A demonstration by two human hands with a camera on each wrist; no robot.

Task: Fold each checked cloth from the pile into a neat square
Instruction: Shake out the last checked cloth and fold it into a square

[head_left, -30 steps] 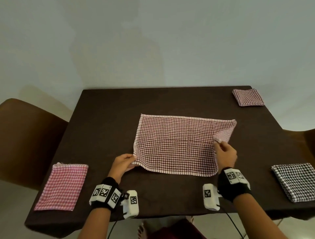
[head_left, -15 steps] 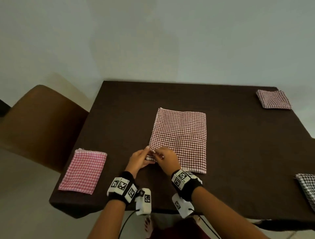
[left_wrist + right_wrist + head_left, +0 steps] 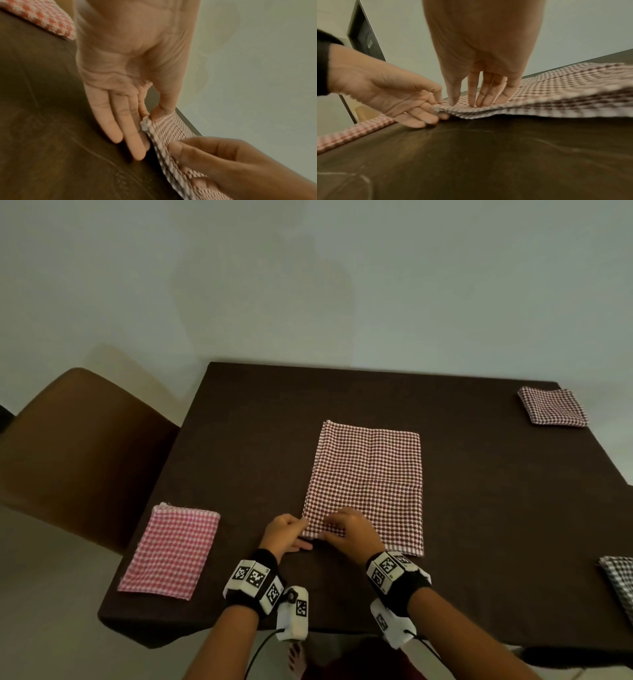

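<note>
My left hand (image 3: 286, 534) pinches the near-left corner of the maroon checked cloth (image 3: 368, 484) between thumb and forefinger, its other fingers (image 3: 118, 121) lying straight on the table (image 3: 257, 440). My right hand (image 3: 352, 530) sits just beside it, fingertips (image 3: 485, 97) pressed down on the same corner, nearly straight; the left wrist view shows them bent at the knuckles, and I cannot tell whether they grip the edge. The cloth lies doubled at the middle of the frame, layered edges slightly lifted at that corner. At the lower left lies a pink checked cloth (image 3: 171, 553), folded. A small folded maroon cloth (image 3: 551, 410) sits at the upper right, a black checked cloth (image 3: 620, 583) at the right edge. A brown chair (image 3: 78, 453) stands at left.
</note>
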